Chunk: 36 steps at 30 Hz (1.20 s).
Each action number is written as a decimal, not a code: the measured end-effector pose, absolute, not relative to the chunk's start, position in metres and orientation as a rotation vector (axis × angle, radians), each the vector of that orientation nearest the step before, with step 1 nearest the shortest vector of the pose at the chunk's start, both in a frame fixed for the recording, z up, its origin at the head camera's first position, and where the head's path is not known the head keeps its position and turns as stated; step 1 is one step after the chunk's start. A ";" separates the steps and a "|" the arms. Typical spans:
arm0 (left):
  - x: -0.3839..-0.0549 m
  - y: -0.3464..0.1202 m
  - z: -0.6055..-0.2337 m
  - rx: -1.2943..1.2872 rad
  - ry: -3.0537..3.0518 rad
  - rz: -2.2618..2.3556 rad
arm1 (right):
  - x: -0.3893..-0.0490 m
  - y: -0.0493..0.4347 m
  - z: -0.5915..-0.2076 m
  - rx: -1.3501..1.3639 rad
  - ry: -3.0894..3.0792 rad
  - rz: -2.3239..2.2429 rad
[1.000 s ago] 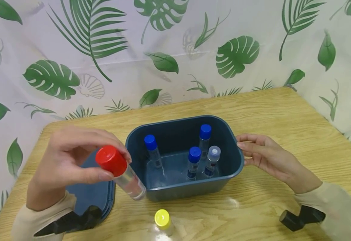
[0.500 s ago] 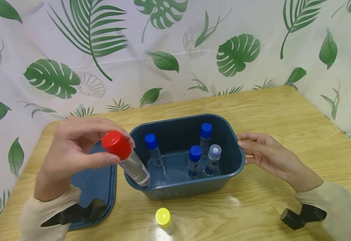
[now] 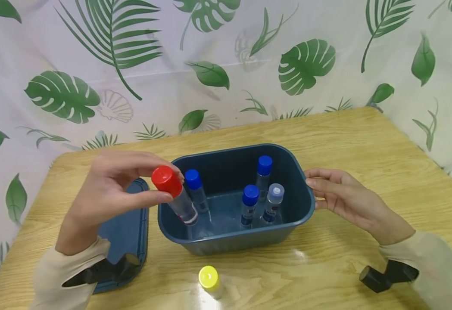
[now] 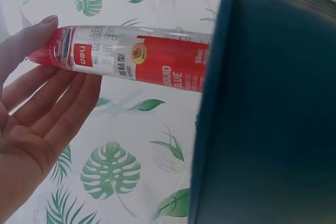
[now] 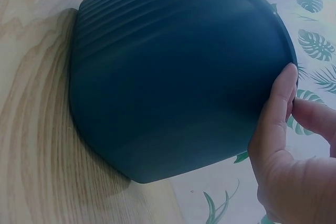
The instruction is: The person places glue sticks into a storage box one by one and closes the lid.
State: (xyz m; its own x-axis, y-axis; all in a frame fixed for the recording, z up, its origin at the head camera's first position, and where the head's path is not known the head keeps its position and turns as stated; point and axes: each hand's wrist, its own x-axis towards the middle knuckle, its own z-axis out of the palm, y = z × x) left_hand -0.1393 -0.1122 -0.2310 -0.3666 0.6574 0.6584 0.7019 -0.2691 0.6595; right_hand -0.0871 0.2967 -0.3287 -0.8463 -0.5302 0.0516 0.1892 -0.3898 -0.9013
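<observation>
My left hand (image 3: 103, 189) pinches the red cap of a liquid glue bottle (image 3: 183, 206) between thumb and fingers. The bottle leans, its base lowered inside the left end of a dark blue plastic bin (image 3: 233, 243). In the left wrist view its red label (image 4: 168, 61) shows, and the bin wall hides the base. My right hand (image 3: 346, 200) holds the bin's right rim, thumb at the edge and fingers against the outer wall. Three blue-capped bottles stand inside, one at the left (image 3: 199, 193) and two toward the right, beside one with a pale translucent cap (image 3: 275, 196).
A yellow-capped bottle (image 3: 210, 280) stands on the wooden table (image 3: 326, 258) in front of the bin. Left of the bin, partly under my left forearm, lies a dark blue lid (image 3: 125, 228). A leaf-patterned cloth (image 3: 249, 77) hangs behind the table.
My left hand has moved right, carrying the red-capped glue bottle from outside the bin's front left corner over the rim and into it. The right hand keeps its hold on the rim.
</observation>
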 end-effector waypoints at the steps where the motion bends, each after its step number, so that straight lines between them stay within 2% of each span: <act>1: -0.140 -0.112 -0.232 -1.734 -1.895 -1.737 | -0.087 0.296 -0.328 -0.468 1.397 -2.259; 7: -0.140 -0.108 -0.240 -1.658 -2.022 -1.669 | -0.087 0.296 -0.327 -0.482 1.376 -2.265; 36: -0.144 -0.097 -0.264 -1.662 -2.190 -1.512 | -0.087 0.296 -0.328 -0.504 1.330 -2.270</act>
State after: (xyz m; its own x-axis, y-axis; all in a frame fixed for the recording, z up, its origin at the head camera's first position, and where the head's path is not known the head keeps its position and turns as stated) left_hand -0.1439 -0.0966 -0.2636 -0.4388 0.7375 0.5133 0.7413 -0.0257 0.6707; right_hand -0.0875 0.2965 -0.3282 -0.8276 -0.5556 0.0800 0.2019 -0.4275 -0.8812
